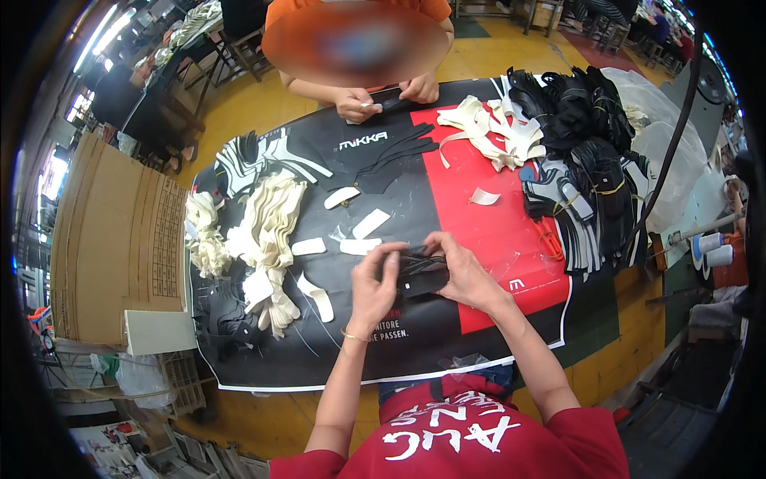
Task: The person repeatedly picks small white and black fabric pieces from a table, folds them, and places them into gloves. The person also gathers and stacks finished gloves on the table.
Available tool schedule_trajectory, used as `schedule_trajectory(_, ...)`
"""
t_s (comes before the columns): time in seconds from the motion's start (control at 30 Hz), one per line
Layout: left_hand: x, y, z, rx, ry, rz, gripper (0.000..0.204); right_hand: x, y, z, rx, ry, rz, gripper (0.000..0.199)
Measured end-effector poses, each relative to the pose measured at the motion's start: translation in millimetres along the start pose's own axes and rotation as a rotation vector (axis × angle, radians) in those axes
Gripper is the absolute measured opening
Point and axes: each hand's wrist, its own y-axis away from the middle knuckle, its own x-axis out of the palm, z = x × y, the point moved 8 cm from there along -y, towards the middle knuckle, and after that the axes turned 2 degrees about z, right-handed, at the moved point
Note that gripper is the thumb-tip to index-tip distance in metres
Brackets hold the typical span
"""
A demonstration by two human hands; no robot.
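Between my two hands is a piece of black fabric [420,281] with a small white mark on it, held just above the table. My left hand [373,289] grips its left end between thumb and fingers. On the right, my right hand [465,276] pinches the upper right edge. Just beyond my left hand lie white fabric pieces [371,223], and a curved white piece [317,298] rests to its left. Dark cut strips [399,156] lie flat farther off, hard to make out against the black cover.
A wavy stack of cream fabric pieces [267,215] stands at the left, with grey-and-black bundles [259,164] behind it. Black bundles [594,172] fill the right side, near cream pieces [499,132]. Across the table [511,239], a co-worker's hands [359,105] hold something small. Cardboard [104,247] stands left.
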Motion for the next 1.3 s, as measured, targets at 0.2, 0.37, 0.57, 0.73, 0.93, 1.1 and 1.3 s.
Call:
schedule_trajectory(0.2,28.8,13.6,-1.6,0.125,-0.043,0.079,0.047,-2.8,5.3,2.4,0.022,0.123,-0.033,0.079)
schedule_trajectory(0.37,28.4,23.7,-19.2,0.398,-0.358,-0.121,0.07,2.0,6.8,0.4,-0.044,0.405,0.067,0.058)
schedule_trajectory(0.57,15.0,42.8,-27.4,0.557,-0.586,0.066,0.043,2.5,3.3,-1.6,-0.056,0.367,0.079,0.049)
schedule_trajectory(0.73,-13.1,48.0,-35.0,0.565,-0.481,-0.129,0.025,5.2,3.4,-1.9,-0.015,0.343,0.145,0.048)
schedule_trajectory(0.93,-13.2,1.5,-23.0,0.227,-0.54,-0.051,0.01,5.0,9.1,1.8,0.014,0.283,0.115,0.077)
schedule_trajectory(1.1,-0.2,-8.3,-21.7,0.197,-0.598,0.181,0.017,3.4,13.4,-3.7,0.066,0.262,0.088,0.105)
schedule_trajectory(1.3,-25.0,-25.9,-25.3,0.22,-0.549,0.014,0.018,4.1,15.2,4.9,-0.048,0.393,0.117,0.108)
